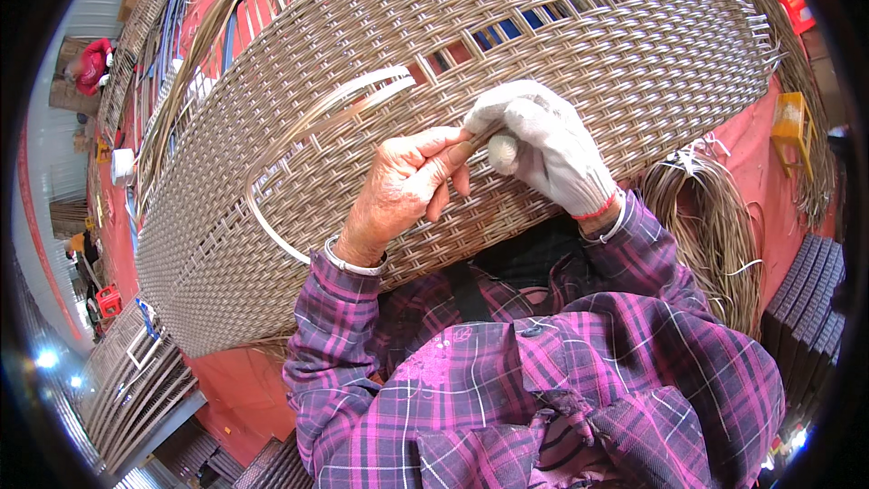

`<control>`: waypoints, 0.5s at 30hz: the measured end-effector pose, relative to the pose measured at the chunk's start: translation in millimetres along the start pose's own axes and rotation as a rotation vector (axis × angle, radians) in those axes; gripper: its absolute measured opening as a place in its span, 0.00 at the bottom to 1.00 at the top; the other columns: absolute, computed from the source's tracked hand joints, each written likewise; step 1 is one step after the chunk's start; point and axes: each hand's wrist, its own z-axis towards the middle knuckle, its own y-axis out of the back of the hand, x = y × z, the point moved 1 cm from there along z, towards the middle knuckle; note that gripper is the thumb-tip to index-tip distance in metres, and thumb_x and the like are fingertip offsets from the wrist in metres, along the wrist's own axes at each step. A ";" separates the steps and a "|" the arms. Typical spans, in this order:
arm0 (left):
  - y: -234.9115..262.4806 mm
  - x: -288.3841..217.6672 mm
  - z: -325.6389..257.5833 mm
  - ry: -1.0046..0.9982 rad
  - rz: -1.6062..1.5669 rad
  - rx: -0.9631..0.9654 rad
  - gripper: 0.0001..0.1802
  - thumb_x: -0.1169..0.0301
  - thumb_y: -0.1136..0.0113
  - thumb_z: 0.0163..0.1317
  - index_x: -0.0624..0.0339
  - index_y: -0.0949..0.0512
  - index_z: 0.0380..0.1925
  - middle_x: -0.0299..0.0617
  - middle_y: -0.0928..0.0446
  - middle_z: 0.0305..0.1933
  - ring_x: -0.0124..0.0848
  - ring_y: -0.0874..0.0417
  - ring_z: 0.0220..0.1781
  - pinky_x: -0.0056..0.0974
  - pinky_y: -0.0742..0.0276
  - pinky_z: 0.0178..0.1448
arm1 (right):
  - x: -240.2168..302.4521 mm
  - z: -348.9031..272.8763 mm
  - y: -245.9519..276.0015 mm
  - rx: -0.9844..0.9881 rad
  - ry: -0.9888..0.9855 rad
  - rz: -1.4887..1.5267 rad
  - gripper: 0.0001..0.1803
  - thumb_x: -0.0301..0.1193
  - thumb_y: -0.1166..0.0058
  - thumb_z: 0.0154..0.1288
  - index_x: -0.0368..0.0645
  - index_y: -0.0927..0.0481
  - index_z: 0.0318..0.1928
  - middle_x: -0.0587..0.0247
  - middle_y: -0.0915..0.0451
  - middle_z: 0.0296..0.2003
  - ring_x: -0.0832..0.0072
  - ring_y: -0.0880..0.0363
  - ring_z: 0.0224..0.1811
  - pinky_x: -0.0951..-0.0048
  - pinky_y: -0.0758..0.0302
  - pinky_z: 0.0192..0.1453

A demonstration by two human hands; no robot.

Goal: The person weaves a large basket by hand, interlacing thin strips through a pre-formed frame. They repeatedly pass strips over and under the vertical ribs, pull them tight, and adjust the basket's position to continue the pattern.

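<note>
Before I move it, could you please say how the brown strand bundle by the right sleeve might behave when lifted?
The brown strand bundle would probably sag, since its thin strands droop; loose ones at its edge might snag.

The bare left grip (407, 186) is pinched at the fingertips (461, 154), beside the curled, gloved right grip (549, 147).
</note>
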 end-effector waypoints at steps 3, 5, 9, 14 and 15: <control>-0.9 1.5 -3.7 -0.024 0.020 -0.046 0.11 0.73 0.42 0.69 0.65 0.18 0.48 0.35 0.21 0.25 0.14 0.31 0.15 0.23 0.37 0.19 | 9.3 -6.0 -1.6 -0.081 -0.065 -0.340 0.13 0.32 0.47 0.71 0.36 0.20 0.48 0.64 0.19 0.33 0.84 0.23 0.31 0.82 0.25 0.38; -1.0 0.5 -7.2 -0.016 0.079 -0.091 0.09 0.73 0.41 0.68 0.64 0.17 0.45 0.36 0.20 0.25 0.16 0.29 0.17 0.24 0.36 0.20 | 14.4 -8.6 -2.7 -0.165 -0.097 -0.584 0.10 0.31 0.47 0.71 0.38 0.18 0.46 0.70 0.21 0.27 0.86 0.24 0.28 0.83 0.25 0.36; -4.1 -2.1 -5.3 -0.186 0.434 -0.180 0.07 0.75 0.39 0.64 0.63 0.16 0.40 0.44 0.17 0.29 0.30 0.19 0.23 0.31 0.27 0.27 | 19.1 -9.0 -3.0 -0.113 -0.127 -0.813 0.08 0.24 0.47 0.69 0.38 0.17 0.45 0.70 0.20 0.29 0.88 0.25 0.28 0.85 0.27 0.29; -16.5 3.0 15.6 -0.546 0.787 -0.323 0.07 0.79 0.37 0.62 0.67 0.17 0.39 0.42 0.16 0.31 0.25 0.18 0.29 0.31 0.23 0.34 | 11.1 -0.6 -0.9 -0.161 -0.025 -0.883 0.08 0.25 0.45 0.68 0.38 0.17 0.44 0.69 0.19 0.29 0.86 0.22 0.27 0.82 0.25 0.32; -18.0 4.1 19.2 -0.533 0.767 -0.350 0.06 0.79 0.37 0.61 0.67 0.17 0.39 0.43 0.16 0.32 0.27 0.17 0.30 0.32 0.22 0.36 | 9.6 3.0 -0.5 -0.140 0.016 -0.896 0.08 0.25 0.44 0.68 0.38 0.17 0.45 0.68 0.18 0.30 0.85 0.21 0.28 0.81 0.25 0.33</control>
